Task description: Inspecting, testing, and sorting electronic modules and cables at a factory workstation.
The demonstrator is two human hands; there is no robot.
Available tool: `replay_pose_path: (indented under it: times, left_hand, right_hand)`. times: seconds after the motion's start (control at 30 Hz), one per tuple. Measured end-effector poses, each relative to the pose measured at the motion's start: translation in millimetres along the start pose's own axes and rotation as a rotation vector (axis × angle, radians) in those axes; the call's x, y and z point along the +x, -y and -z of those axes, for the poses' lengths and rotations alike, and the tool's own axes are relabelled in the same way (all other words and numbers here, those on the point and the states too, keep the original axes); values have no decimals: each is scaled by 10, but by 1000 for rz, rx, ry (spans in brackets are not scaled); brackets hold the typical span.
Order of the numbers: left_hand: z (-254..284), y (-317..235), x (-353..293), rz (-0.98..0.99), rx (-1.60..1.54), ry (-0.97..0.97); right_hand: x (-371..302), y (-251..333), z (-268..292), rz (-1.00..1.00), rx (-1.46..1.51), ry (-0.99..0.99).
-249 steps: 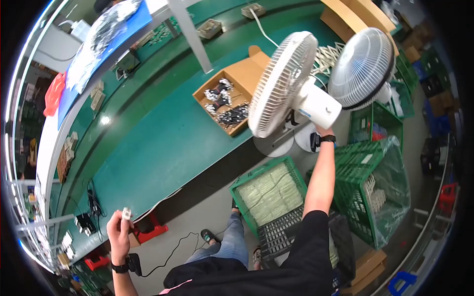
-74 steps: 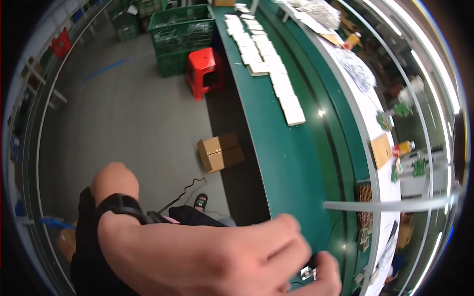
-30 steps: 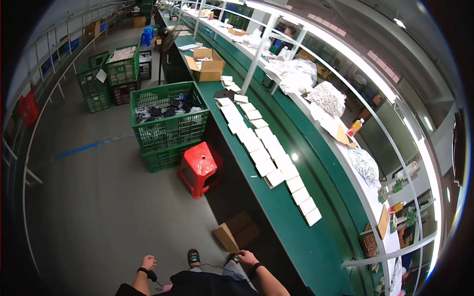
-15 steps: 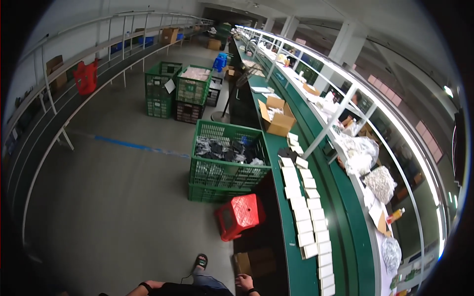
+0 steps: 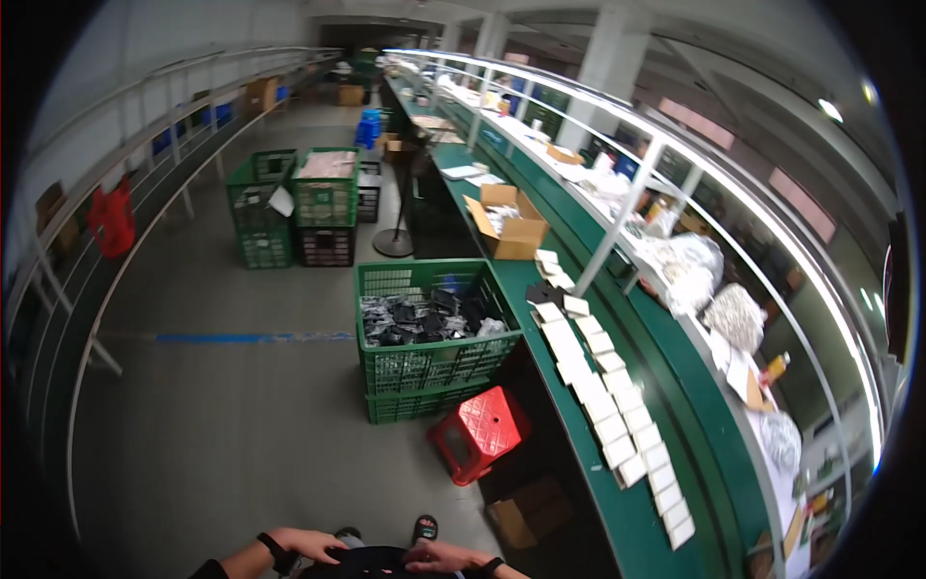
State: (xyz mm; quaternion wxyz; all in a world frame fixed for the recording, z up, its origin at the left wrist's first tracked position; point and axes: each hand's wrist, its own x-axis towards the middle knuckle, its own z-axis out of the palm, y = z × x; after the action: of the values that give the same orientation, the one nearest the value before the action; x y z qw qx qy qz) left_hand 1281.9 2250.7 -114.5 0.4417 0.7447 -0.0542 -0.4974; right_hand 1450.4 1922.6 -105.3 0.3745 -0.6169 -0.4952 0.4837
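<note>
At the lower edge, my left hand lies against dark cloth at my waist, its fingers stretched out and no object visible in it. My right hand is at the other side of the same dark cloth, its fingers bent inward; what they hold, if anything, is hidden. Ahead and to the right stands a red plastic stool. Beyond it, a green crate holds dark pieces and clear plastic bags. Rows of small white boxes lie along the green bench at my right.
An open cardboard box stands farther along the bench. Under the bench lies another cardboard box. Stacked crates and a stand with a round base are on the floor ahead. A railed rack runs along the left.
The view has turned to the right, so the scene has shifted and tilted. Both hands have come to my waist; the right one has moved in from beside the bench.
</note>
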Motion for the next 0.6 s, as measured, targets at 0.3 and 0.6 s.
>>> replay_pose_path:
  times: [0.3,0.6]
  left_hand:
    - [213,538,228,-400,533,247]
    - [-339,-653,-29,-586,673,530]
  right_hand:
    - [443,418,-1889,48,-25,-788]
    - [-127,1270,-3619,-285,381,-1071]
